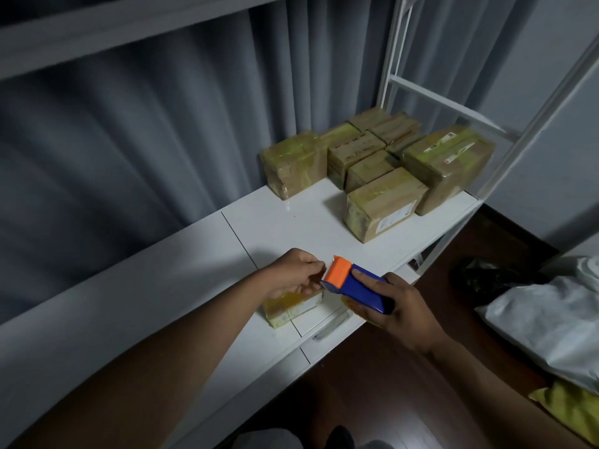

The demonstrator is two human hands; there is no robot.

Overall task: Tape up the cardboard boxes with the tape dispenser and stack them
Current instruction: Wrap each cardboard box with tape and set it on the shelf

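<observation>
My right hand (403, 311) grips a blue tape dispenser (359, 288) with an orange head, held above the white desk (181, 277). My left hand (296, 273) pinches at the toothed front end of the dispenser, where the tape comes out. Below both hands lies a small taped cardboard box (291, 307), partly hidden by my left hand. Several taped cardboard boxes (382, 202) stand grouped at the far right of the desk; the nearest one sits apart in front of the group.
A grey curtain (146, 140) hangs behind the desk. A white metal shelf frame (434, 98) rises at the desk's right end. On the dark wood floor to the right lie white bags (547, 322), a black bag (486, 277) and a yellow parcel (570, 409).
</observation>
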